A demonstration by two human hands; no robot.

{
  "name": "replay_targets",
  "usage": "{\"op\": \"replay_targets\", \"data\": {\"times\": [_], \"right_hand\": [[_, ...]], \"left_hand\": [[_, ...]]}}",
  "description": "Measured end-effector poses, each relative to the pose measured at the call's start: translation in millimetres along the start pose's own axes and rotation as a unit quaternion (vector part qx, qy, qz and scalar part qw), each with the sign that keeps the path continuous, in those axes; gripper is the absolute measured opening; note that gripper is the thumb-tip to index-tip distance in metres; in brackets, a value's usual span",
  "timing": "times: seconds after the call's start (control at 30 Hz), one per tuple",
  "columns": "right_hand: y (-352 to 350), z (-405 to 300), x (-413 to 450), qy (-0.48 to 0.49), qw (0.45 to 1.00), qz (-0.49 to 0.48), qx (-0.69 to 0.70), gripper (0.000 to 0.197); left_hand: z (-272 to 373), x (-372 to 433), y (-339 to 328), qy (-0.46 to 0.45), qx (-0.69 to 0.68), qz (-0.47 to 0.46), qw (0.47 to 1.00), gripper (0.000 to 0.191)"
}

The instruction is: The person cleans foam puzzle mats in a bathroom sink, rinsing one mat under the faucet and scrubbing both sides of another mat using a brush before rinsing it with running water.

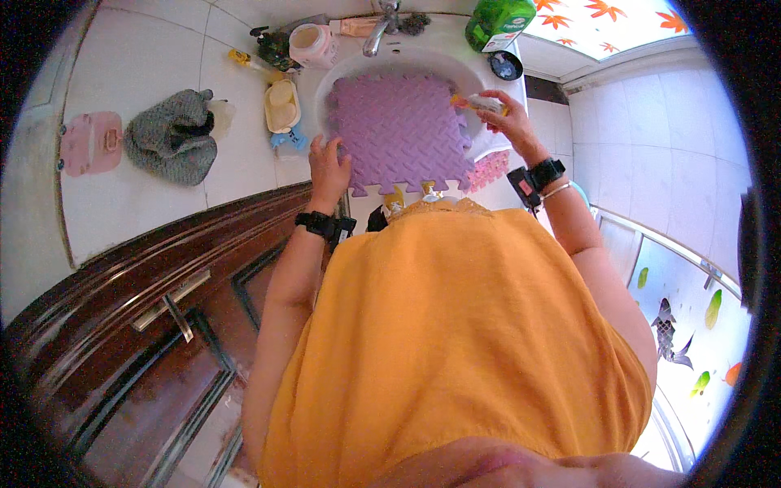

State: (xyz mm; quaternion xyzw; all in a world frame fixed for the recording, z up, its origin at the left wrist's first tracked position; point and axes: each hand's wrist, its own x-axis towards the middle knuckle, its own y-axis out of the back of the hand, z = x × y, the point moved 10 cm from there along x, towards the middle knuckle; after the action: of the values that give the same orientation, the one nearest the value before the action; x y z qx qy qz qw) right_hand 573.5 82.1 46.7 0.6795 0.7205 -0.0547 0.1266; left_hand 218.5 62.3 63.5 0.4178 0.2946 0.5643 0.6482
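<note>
A purple foam puzzle mat (399,131) lies over a white washbasin (482,61), its toothed near edge towards my body. My left hand (330,168) is at the mat's lower left edge, fingers spread and apart; whether it presses on the mat is hard to tell. Above the mat's right side, my right hand (506,119) grips a small tube with a white and yellow body (486,105), its orange-red end pointing left over the mat. Both wrists wear black straps with small devices.
A chrome faucet (381,27) stands behind the basin, between a pink jar (312,46) and a green bottle (497,24). A black round container (505,64) sits at right. Left are a soap dish (282,105), a grey cloth (171,137) and a wooden door (183,366).
</note>
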Motion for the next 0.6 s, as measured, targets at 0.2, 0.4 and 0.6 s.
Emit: {"op": "replay_targets", "data": {"times": [0.2, 0.4, 0.6], "right_hand": [[-20, 16, -15, 0.027, 0.998, 0.031, 0.055, 0.044], [-42, 2, -7, 0.035, 0.999, 0.030, -0.018, 0.047], [-54, -2, 4, 0.083, 0.996, 0.014, 0.018, 0.040]], "left_hand": [[56, -13, -32, -0.174, 0.090, -0.207, 0.958, 0.081], [57, -34, -82, -0.239, 0.248, -0.329, 0.879, 0.085], [47, -15, -104, -0.196, 0.209, -0.340, 0.896, 0.074]]}}
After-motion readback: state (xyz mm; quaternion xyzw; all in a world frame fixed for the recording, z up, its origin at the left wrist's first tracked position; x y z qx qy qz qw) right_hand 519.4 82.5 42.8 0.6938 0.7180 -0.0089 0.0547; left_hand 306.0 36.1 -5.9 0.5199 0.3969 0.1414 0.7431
